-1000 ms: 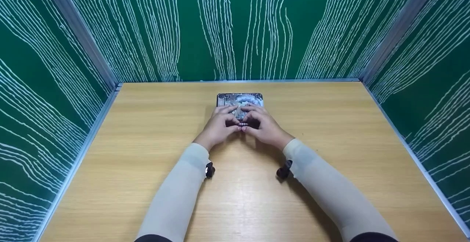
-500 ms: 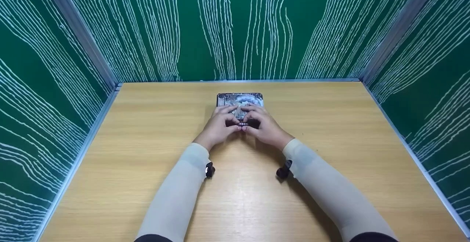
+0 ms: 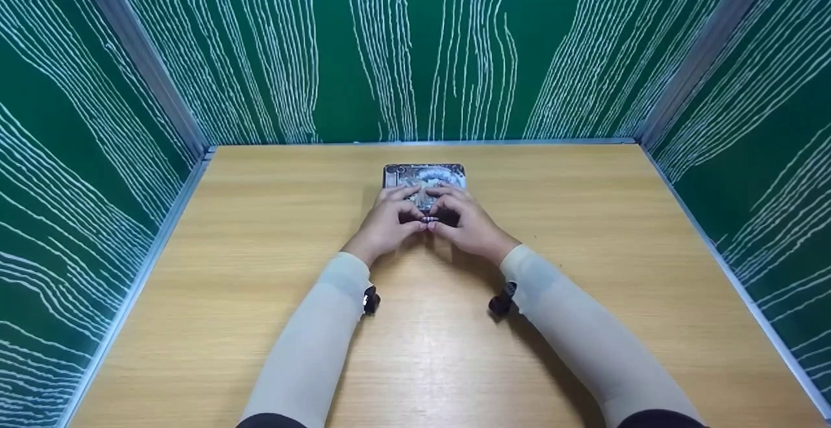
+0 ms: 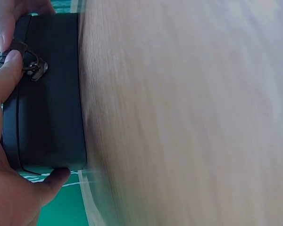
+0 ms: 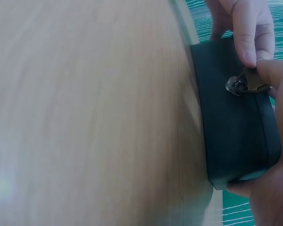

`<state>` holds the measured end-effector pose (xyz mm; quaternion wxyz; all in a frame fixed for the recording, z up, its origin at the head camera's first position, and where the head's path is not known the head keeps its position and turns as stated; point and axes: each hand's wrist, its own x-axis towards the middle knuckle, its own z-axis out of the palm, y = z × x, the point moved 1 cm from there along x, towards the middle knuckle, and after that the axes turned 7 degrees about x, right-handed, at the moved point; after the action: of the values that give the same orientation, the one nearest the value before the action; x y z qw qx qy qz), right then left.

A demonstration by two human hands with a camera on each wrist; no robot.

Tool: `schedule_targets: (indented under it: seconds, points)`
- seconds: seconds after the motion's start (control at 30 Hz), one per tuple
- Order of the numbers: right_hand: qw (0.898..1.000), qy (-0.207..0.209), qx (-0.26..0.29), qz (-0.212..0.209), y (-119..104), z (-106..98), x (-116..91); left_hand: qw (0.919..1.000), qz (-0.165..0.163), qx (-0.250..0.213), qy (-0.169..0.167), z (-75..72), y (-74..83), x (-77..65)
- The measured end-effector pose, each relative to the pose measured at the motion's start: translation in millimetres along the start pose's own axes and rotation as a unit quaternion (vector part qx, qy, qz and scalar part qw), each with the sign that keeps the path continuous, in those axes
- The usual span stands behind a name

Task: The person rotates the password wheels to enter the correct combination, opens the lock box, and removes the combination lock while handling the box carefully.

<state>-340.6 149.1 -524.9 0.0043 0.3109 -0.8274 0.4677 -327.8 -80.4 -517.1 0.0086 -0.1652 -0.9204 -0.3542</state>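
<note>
A dark box with a printed picture on its lid stands on the table, its plain black front facing the person. A small metal combination padlock hangs through the clasp on that front. My left hand pinches the padlock's left end between thumb and forefinger. On the other end, my right hand grips it the same way. Other fingers of both hands rest on the lid and along the box's sides. The thumbs almost meet. The number wheels show partly in the left wrist view; their digits cannot be read.
The wooden table spreads around the box. Green panels with wavy white lines stand at the back and both sides. A dark wrist camera is strapped to each light sleeve.
</note>
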Motion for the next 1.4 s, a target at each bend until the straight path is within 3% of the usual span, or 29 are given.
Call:
schedule_targets:
  seconds: [1.4]
  points:
    - [1.0,0.008,-0.001,-0.01,-1.3,0.7,-0.3,0.9998,0.001,0.02,-0.004,-0.8,1.0,-0.5]
